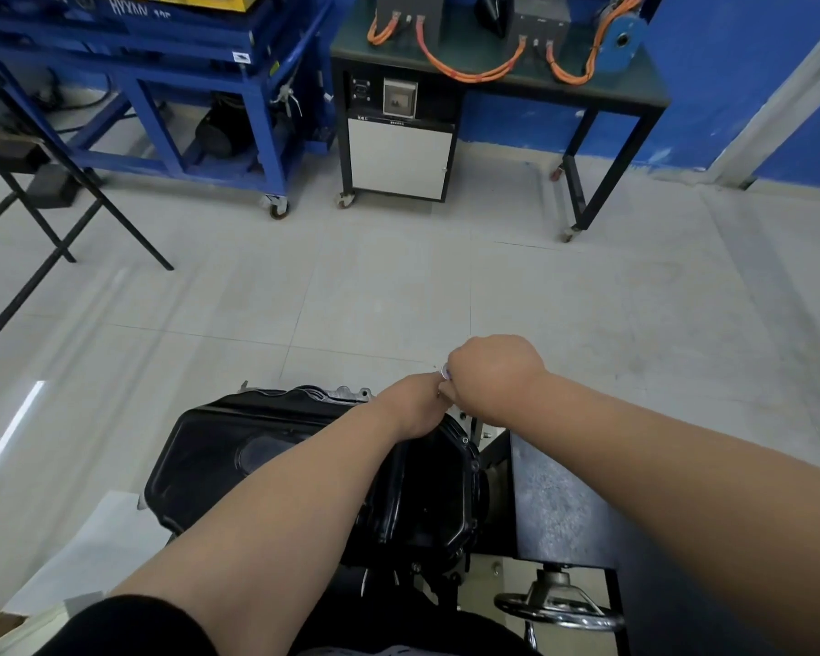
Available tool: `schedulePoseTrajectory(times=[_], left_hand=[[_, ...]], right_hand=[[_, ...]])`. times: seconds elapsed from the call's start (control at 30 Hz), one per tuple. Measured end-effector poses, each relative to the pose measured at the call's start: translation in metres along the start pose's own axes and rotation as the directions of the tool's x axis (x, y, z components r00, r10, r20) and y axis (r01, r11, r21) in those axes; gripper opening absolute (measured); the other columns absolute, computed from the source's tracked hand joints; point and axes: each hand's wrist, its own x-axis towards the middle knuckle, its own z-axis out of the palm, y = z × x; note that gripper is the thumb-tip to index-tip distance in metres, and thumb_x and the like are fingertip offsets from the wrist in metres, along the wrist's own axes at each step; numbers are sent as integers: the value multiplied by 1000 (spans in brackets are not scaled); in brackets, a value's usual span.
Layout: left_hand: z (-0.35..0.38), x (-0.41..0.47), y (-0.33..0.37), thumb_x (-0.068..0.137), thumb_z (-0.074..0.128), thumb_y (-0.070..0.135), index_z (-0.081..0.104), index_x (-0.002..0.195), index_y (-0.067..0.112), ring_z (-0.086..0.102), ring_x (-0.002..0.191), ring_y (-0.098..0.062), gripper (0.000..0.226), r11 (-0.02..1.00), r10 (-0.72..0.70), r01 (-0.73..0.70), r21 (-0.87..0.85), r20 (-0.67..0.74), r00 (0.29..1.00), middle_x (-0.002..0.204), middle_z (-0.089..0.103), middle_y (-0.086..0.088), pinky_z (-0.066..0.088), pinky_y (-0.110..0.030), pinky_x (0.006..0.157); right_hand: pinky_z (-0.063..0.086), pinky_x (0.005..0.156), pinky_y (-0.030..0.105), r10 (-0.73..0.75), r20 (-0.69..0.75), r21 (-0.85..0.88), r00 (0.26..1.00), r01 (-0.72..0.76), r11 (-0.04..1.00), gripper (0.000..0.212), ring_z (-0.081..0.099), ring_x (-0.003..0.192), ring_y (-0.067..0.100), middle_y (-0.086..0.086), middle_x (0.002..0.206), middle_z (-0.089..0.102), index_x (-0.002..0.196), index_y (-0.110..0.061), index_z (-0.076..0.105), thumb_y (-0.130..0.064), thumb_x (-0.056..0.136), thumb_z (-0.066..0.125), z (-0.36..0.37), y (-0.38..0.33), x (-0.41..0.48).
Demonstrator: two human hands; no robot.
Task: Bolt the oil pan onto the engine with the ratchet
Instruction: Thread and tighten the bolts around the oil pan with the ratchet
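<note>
Oil pan point(219, 447) glossy black; right hand point(493, 376) fisted round shiny metal ratchet point(445, 371); left hand point(413, 409) fingers hidden, cannot tell.

— What lies beyond the grip point(450, 385)?
— Far ahead, a dark desk point(588, 90) carrying orange cables point(465, 77), with a white cabinet point(398, 158) under it. Left of that stands a blue cart point(162, 45) on casters.
— And closer in?
— A black stand point(129, 220) far off to its left, and a handwheel point(559, 608) below and right of it. Pale floor point(398, 286) lies between.
</note>
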Motion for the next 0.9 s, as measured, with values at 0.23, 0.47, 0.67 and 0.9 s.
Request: schedulePoseTrajectory(times=[0.23,0.47,0.67,0.9], left_hand=[[2,-3,2,98,31,28,56,90,14,54,87,-29,29,998,29,-32,56,47,998,107,63,-17,34,-28,65],[4,-5,-2,99,32,34,56,113,8,56,105,-32,38,999,5,-5,33,27,1000,115,61,-18,37,-29,75],[5,-3,-2,94,35,16,58,103,7,57,102,-31,27,999,18,-20,33,50,999,112,62,-17,41,-31,78],[2,-1,0,94,34,13,59,106,6,55,97,-26,29,1000,-13,13,21,19,1000,116,62,-13,37,-26,76]], right_hand=[[37,67,31,-262,-54,-232,963,243,942,18,53,75,23,0,90,62,79,-21,55,-29,92,46,-3,12,1],[36,83,33,-344,-52,-350,938,305,885,15,56,99,24,2,105,62,102,-17,57,-22,91,48,-1,9,1],[37,75,32,-143,-7,-182,990,139,974,22,59,88,24,2,103,64,101,-17,62,-28,94,44,2,-7,-1],[37,70,30,-77,29,-143,997,81,986,27,56,80,25,0,90,59,94,-17,61,-31,96,39,-3,-9,0]])
